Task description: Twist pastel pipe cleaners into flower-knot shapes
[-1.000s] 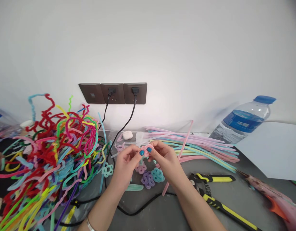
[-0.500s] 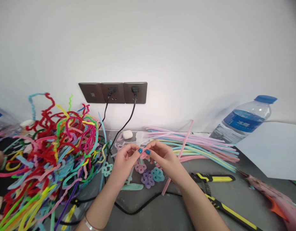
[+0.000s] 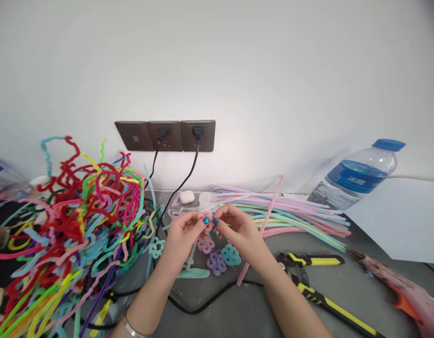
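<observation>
My left hand pinches a small pink pipe-cleaner flower made of looped petals, its blue-nailed thumb lying across the front. On the flower's right edge, the thumb and fingertips of my right hand are closed; the fingers partly hide what they grip. Just below lie another pink flower, a purple flower and a teal flower, all of looped pipe cleaner. A pale mint flower rests left of my left wrist. One straight pink pipe cleaner passes behind my right forearm.
A tangled heap of coloured pipe cleaners fills the left. Straight pipe cleaners lie behind my hands. Yellow-black pliers, a pink glue gun, a water bottle and white paper are at right. A black cable crosses the table.
The pink flower has turned to face me more and shifted slightly left with my left fingers. My right fingertips have moved to its right edge.
</observation>
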The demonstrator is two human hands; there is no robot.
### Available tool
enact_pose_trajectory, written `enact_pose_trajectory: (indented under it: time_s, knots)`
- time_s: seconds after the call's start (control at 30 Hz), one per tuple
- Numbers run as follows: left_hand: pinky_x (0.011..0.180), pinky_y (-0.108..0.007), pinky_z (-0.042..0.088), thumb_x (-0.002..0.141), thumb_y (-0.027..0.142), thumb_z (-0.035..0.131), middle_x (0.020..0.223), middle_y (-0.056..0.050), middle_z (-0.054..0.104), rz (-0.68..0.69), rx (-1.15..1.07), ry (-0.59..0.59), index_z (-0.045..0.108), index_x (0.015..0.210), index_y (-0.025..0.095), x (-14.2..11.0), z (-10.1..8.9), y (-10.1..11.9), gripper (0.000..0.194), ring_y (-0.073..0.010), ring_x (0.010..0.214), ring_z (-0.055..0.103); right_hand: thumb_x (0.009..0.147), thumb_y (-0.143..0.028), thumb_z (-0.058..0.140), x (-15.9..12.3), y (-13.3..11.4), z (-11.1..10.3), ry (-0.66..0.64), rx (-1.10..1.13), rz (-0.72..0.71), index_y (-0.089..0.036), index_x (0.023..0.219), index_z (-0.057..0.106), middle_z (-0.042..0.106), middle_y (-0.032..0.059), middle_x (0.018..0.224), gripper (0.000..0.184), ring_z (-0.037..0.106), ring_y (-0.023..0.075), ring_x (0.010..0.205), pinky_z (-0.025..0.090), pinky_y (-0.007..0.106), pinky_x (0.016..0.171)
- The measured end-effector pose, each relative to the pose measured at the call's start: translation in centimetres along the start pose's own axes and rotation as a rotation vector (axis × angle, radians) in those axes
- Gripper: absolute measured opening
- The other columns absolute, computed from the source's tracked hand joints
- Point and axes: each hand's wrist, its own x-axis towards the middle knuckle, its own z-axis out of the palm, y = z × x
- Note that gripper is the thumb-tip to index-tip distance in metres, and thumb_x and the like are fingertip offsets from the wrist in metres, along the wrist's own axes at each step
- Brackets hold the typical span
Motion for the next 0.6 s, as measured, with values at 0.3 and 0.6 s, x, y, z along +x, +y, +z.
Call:
enact_pose_trajectory:
  time_s: [0.3, 0.6]
  knots:
    - [0.065, -0.024, 0.057, 0.069, 0.042, 0.08, 0.074, -0.006, 0.073, -0.031, 0.016, 0.003, 0.079, 0.084, 0.015, -0.06, -0.14, 0.35, 0.031, -0.0154, 0.069, 0.065, 0.084, -0.017, 0.057, -0.37, 0.04, -0.22, 0.051, -0.287, -0.195, -0.02, 0.085, 0.062, 0.063, 0.0028, 0.081, 0.005, 0.064, 0.0158, 0.076, 0.054, 0.024, 0.062]
    - [0.065, -0.025, 0.057, 0.067, 0.041, 0.081, 0.076, -0.006, 0.075, -0.058, 0.017, 0.03, 0.079, 0.084, 0.015, 0.0, -0.3, 0.06, 0.031, -0.0152, 0.067, 0.066, 0.081, -0.01, 0.056, -0.4, -0.63, -0.59, 0.033, -0.4, -0.258, -0.02, 0.078, 0.061, 0.063, 0.0009, 0.076, 0.012, 0.063, 0.0139, 0.071, 0.052, 0.021, 0.06]
